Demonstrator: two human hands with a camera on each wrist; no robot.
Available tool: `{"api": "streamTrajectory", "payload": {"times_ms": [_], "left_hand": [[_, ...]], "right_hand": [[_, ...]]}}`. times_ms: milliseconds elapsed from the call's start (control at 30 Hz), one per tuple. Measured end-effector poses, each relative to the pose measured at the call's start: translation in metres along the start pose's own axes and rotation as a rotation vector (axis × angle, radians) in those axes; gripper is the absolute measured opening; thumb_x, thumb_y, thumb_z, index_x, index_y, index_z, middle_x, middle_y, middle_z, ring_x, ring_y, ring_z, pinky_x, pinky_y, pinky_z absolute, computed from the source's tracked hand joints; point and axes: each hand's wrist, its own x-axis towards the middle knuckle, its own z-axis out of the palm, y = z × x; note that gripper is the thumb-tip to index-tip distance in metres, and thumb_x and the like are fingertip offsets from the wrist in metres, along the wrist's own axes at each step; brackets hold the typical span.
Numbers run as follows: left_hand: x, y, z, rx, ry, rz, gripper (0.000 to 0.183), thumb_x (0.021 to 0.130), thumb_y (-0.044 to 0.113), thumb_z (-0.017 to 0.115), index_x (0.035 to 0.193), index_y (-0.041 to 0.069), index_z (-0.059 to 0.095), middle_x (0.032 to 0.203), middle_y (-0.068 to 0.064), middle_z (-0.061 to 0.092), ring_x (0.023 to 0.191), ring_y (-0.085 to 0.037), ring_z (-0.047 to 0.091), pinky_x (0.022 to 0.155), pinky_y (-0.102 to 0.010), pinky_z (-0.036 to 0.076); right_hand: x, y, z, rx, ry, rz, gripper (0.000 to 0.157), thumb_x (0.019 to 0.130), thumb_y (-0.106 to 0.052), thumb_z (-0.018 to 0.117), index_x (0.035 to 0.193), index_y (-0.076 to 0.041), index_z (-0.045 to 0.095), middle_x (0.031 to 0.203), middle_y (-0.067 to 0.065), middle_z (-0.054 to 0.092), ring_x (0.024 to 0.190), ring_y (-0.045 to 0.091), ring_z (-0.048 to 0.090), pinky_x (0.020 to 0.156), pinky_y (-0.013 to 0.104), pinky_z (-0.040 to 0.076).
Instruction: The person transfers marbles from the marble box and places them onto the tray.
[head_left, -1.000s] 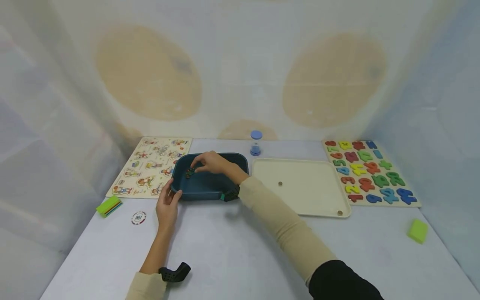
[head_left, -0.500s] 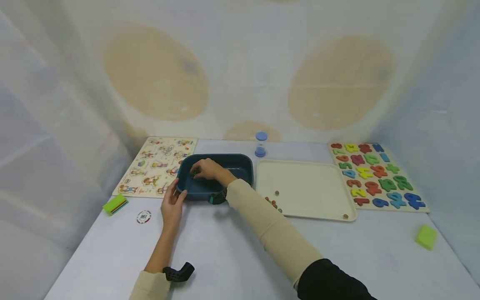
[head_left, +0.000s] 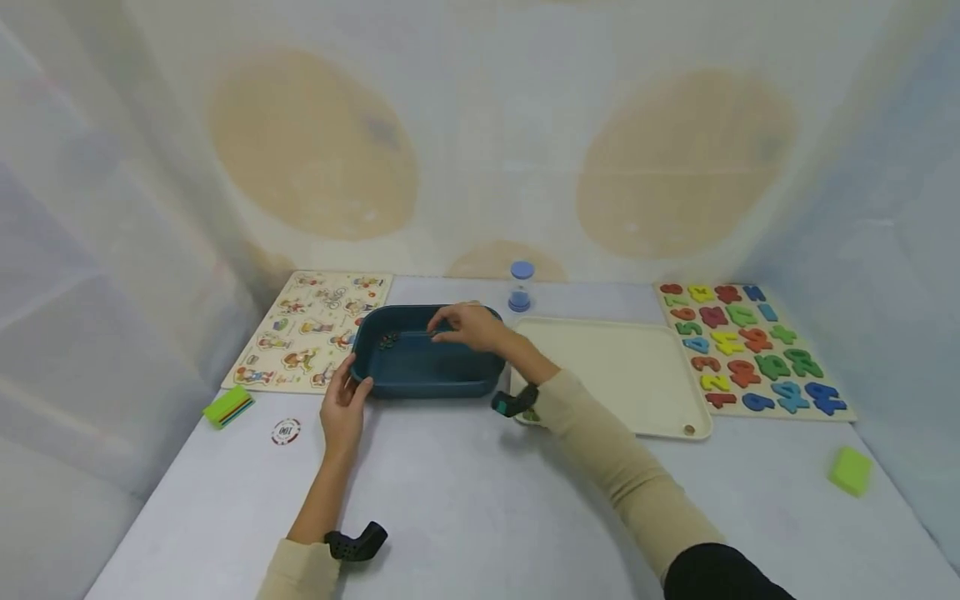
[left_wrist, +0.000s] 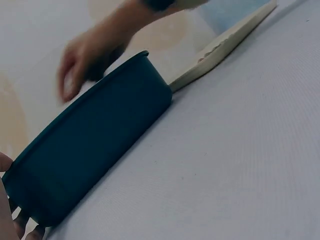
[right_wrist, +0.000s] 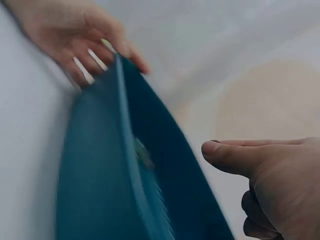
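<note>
My left hand [head_left: 343, 417] holds the near left corner of a dark teal plastic basin [head_left: 431, 389], thumb at the rim and fingers against the outside. Above the basin's right part is my right hand [head_left: 471, 325], thumb and forefinger pinched together. A tiny bead-like piece [head_left: 432, 335] shows at those fingertips, mostly hidden by them. Inside the basin, several small multicoloured beads [head_left: 387, 341] lie at the left end. The cream tray [head_left: 600, 358] stands just right of the basin, partly under my right forearm. One bead [head_left: 689, 430] sits in its near right corner.
A picture puzzle board [head_left: 300, 333] lies behind left, a number puzzle board [head_left: 750, 354] at right. A blue-capped sand timer [head_left: 520, 287] stands at the back. Green sponge-like blocks [head_left: 228, 407] flank both sides. A round "100" chip [head_left: 286, 431] lies at left.
My right hand has lifted from the beads at the basin's left end and moved right, towards the tray. My left hand has stayed at the basin's corner.
</note>
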Motion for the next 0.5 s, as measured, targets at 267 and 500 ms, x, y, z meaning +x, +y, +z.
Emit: {"api": "streamTrajectory", "payload": {"times_ms": [267,500], "left_hand": [[0.006,-0.011,-0.002,0.014,0.006,-0.006,0.048,0.086,0.010,0.059,0.132,0.013,0.045,0.139,-0.007,0.039,0.125,-0.026,0.039,0.089,-0.011,0.042],[0.009,-0.026,-0.001,0.026,0.029,-0.004,0.046,0.086,0.018,0.061,0.130,0.021,0.047,0.137,0.001,0.041,0.124,-0.018,0.041,0.089,-0.010,0.042]], "right_hand": [[-0.148,0.085,-0.056,-0.021,0.147,0.278,0.019,0.081,-0.024,0.066,0.096,-0.012,0.068,0.051,-0.004,0.034,0.046,0.011,0.027,0.042,0.023,0.024],[-0.194,0.115,-0.059,-0.061,0.103,0.405,0.024,0.082,-0.024,0.066,0.102,-0.011,0.067,0.054,-0.003,0.036,0.050,0.011,0.029,0.044,0.023,0.024]]}}
